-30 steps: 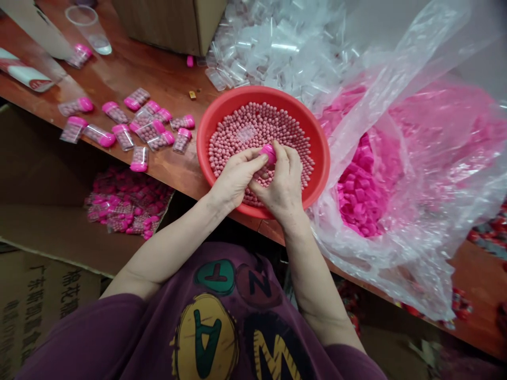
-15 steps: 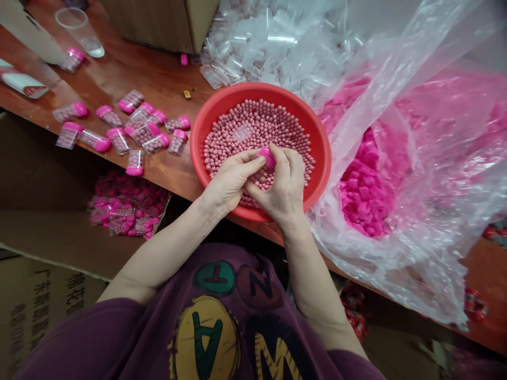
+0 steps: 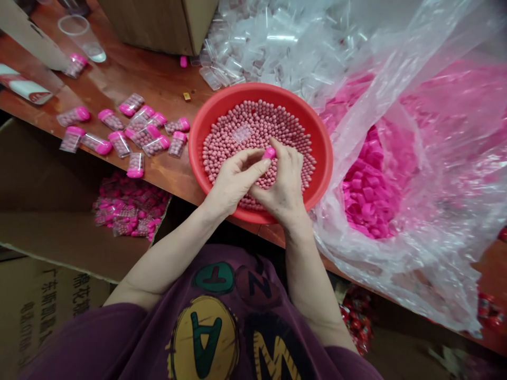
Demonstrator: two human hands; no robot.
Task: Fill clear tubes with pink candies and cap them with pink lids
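A red bowl (image 3: 206,113) full of small pink balls (image 3: 253,126) sits at the front edge of a wooden table. Over its near side my left hand (image 3: 233,182) and my right hand (image 3: 283,182) meet, fingers pinched together around a small container whose pink cap (image 3: 269,153) shows between the fingertips. The container's body is hidden by my fingers. One clear empty container (image 3: 241,133) lies on top of the balls.
Several filled pink-capped containers (image 3: 130,132) lie left of the bowl. A heap of clear empty containers (image 3: 273,42) is behind it. A plastic bag of pink caps (image 3: 368,190) is at the right. A cardboard box of filled containers (image 3: 127,208) stands below the table edge.
My hands stay over the bowl's near side; the pink cap sits lower between my fingertips than before, pressed further down. The view shifted slightly.
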